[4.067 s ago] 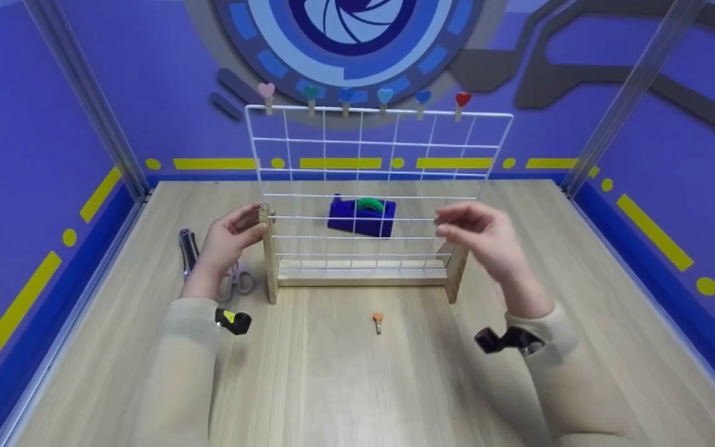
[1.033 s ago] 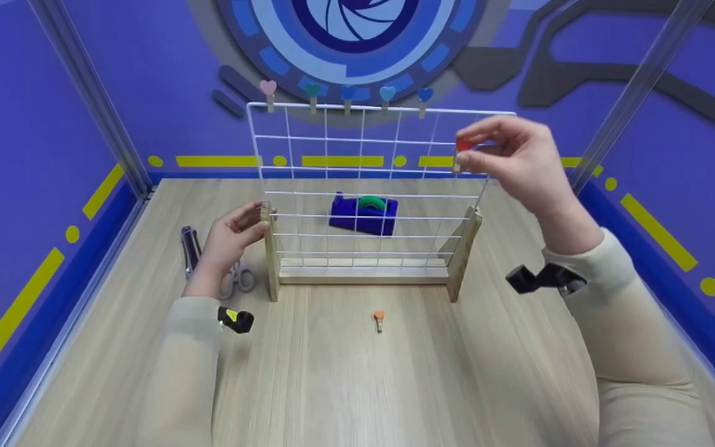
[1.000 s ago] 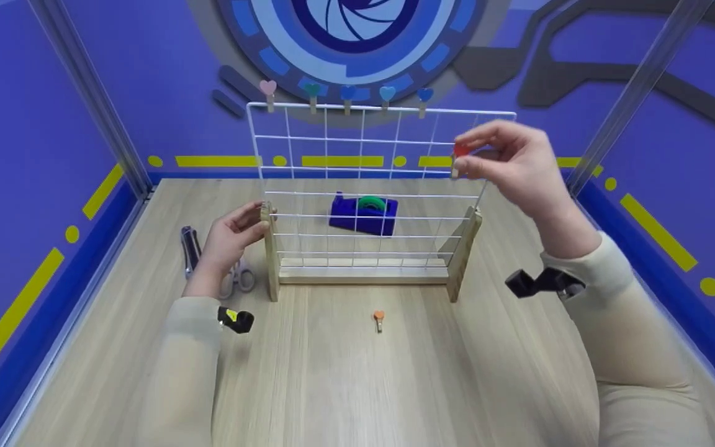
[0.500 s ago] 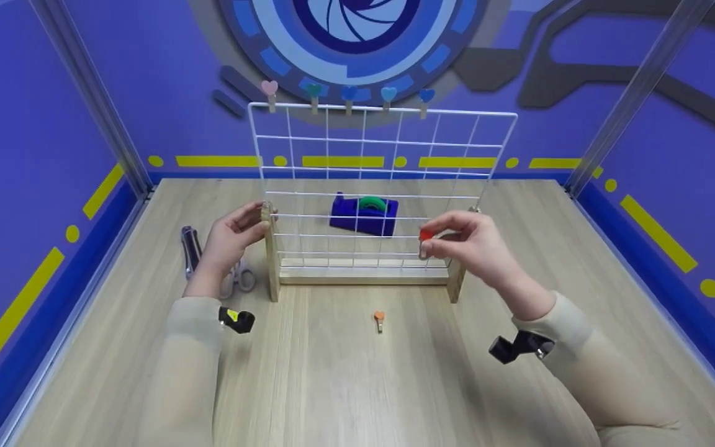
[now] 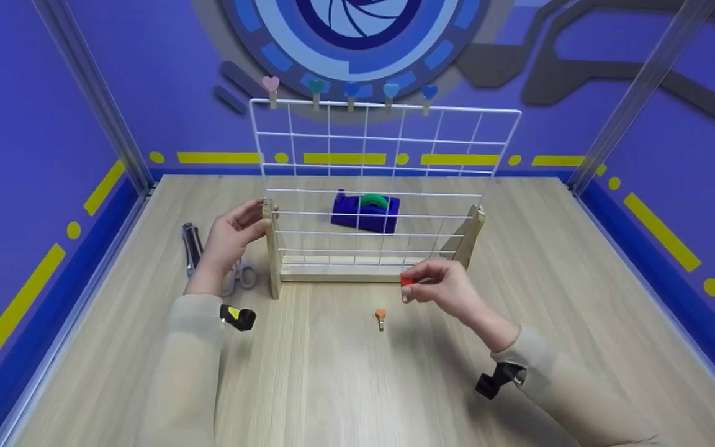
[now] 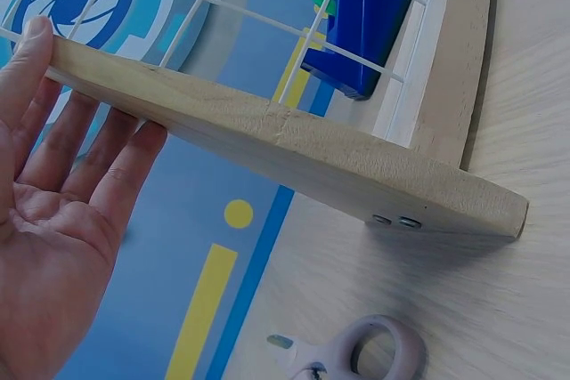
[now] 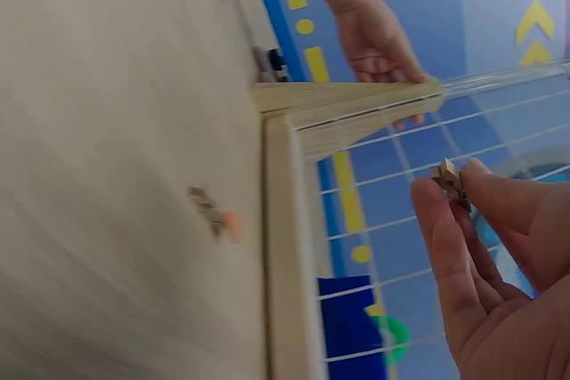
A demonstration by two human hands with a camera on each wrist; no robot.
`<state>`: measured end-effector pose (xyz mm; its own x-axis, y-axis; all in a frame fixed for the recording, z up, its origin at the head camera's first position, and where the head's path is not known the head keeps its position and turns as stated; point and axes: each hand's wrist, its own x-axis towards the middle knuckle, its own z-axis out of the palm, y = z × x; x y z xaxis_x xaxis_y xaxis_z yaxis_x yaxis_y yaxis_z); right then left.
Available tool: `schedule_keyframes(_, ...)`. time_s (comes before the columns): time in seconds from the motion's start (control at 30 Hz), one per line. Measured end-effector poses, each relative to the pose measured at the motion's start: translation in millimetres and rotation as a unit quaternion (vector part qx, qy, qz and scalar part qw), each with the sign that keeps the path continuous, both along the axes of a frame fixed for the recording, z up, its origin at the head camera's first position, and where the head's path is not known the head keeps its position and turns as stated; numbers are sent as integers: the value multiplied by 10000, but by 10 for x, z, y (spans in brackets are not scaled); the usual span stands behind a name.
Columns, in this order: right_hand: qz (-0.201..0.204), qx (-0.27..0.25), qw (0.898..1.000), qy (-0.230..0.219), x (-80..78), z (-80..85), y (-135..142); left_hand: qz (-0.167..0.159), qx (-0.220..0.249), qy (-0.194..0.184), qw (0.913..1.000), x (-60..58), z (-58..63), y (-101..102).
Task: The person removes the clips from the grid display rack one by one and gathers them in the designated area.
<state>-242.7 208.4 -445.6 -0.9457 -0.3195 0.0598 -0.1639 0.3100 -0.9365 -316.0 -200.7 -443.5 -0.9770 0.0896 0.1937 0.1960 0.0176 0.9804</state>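
Observation:
My left hand (image 5: 227, 245) grips the left wooden side post (image 5: 274, 267) of a white wire grid rack; in the left wrist view the thumb (image 6: 34, 42) lies at the post's edge. Between thumb and fingertips, my right hand (image 5: 447, 290) pinches a red heart clothespin (image 5: 406, 281), low before the rack's right half. Its wooden end (image 7: 448, 175) shows in the right wrist view. An orange heart clothespin (image 5: 381, 315) lies on the table, below and left of that hand. Pink, green and several blue heart clothespins stand along the top wire (image 5: 407, 107).
Behind the grid sits a blue tape dispenser (image 5: 364, 212) with a green roll. Scissors (image 5: 246, 276) and a dark, silver-edged tool (image 5: 191, 245) lie left of the rack, partly behind the left forearm. Blue panels (image 5: 35, 124) wall in the wooden table.
The red clothespin has come off the top wire at the right end. My right hand has carried it down and left toward the table. The left hand stays at the post.

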Motion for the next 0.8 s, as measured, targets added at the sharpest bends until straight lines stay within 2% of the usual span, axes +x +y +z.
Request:
schedule_keyframes(0.2,-81,74,9999,-53,7,-336,-43,44,-87,-39,9999,7,12,7)
schedule_keyframes(0.4,-201,403,9990,-59,-2,-573,-89,64,-182,-107,9998,10,20,8)
schedule_keyframes(0.63,-202,690,9968,-338,-13,-706,-140,89,-137,-182,9997,18,36,20)
schedule_keyframes(0.8,-251,817,9957,-353,-20,-758,-169,96,-177,-186,9996,13,38,19)
